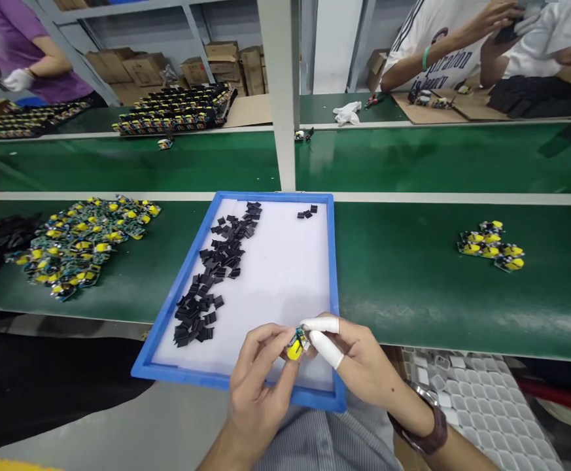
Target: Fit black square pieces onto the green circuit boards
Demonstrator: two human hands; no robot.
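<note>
Over the near edge of a blue-rimmed tray (pixel 335 275), my left hand (pixel 264 373) pinches a small circuit board (pixel 295 345) with a yellow component on it. My right hand (pixel 354 353), wearing white finger covers on two fingers, closes on the board's right side. Whether those fingertips also hold a tiny part is hidden. Along the tray's left side lies a long heap of small black plastic pieces (pixel 224 255). A few more black pieces (pixel 307 212) sit near its far right corner.
A big pile of circuit boards (pixel 84 242) lies left, beside black material (pixel 3 242). Several boards (pixel 491 246) sit right. A post (pixel 280 98) rises behind the tray. Two people work across the green belt (pixel 388 160); filled trays (pixel 177 108) stand there. White parts (pixel 486 399) lie lower right.
</note>
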